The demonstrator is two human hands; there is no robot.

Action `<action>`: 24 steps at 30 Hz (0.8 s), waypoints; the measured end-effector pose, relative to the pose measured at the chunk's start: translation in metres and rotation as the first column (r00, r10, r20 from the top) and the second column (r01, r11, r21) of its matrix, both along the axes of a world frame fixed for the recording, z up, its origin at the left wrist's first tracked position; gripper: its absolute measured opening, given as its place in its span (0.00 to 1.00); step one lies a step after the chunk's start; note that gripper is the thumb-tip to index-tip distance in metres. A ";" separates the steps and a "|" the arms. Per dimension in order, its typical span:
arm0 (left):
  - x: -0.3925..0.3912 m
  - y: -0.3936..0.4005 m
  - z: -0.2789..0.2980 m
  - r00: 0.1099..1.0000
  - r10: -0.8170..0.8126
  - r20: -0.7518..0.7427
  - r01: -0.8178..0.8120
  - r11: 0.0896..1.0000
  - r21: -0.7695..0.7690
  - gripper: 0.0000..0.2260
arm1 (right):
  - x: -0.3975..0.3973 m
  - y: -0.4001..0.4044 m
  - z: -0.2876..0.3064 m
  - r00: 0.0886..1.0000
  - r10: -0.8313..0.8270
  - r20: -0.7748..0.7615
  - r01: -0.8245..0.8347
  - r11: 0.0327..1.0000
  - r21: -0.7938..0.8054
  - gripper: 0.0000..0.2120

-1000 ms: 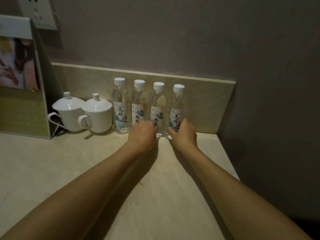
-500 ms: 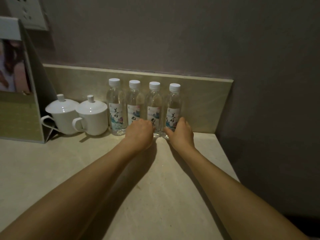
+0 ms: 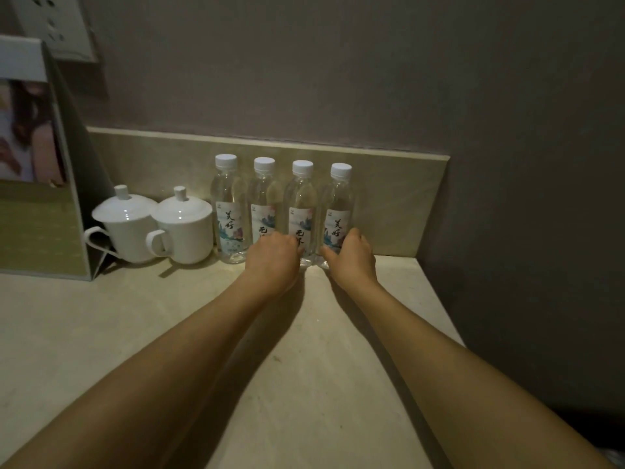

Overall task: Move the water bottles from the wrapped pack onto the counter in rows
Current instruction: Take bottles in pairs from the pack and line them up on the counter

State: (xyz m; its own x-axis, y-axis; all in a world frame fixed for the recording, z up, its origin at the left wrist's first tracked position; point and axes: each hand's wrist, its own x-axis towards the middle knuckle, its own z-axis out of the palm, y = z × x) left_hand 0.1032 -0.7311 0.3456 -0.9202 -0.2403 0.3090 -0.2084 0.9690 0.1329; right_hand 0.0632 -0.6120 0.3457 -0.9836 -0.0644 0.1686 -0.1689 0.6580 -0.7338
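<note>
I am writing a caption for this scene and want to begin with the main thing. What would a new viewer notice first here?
First, the row of four clear plastic water bottles with white caps, standing upright against the beige backsplash at the back of the pale stone counter. The left hand and right hand reach in at the bases of the bottles on the right. Beside the row, to the left, stand two white lidded ceramic cups.
</note>
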 end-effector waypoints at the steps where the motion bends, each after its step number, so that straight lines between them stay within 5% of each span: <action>1: 0.002 0.000 0.000 1.000 -0.005 -0.005 0.005 1.000 -0.003 0.14 | 0.001 0.000 0.001 1.000 -0.004 0.004 0.004 1.000 -0.001 0.24; 11: 0.017 0.008 0.006 0.997 -0.061 -0.051 0.060 0.998 -0.025 0.12 | 0.020 0.014 0.012 0.999 -0.032 -0.025 0.033 0.999 0.024 0.23; 16: 0.020 0.031 0.014 0.983 -0.114 -0.146 0.121 0.992 0.043 0.15 | 0.032 0.032 0.024 0.994 -0.056 -0.092 0.053 0.998 -0.037 0.30; 24: 0.038 0.082 0.021 0.975 -0.177 -0.131 0.199 0.965 0.174 0.19 | 0.061 0.088 0.023 0.985 -0.128 -0.114 0.118 0.989 -0.095 0.24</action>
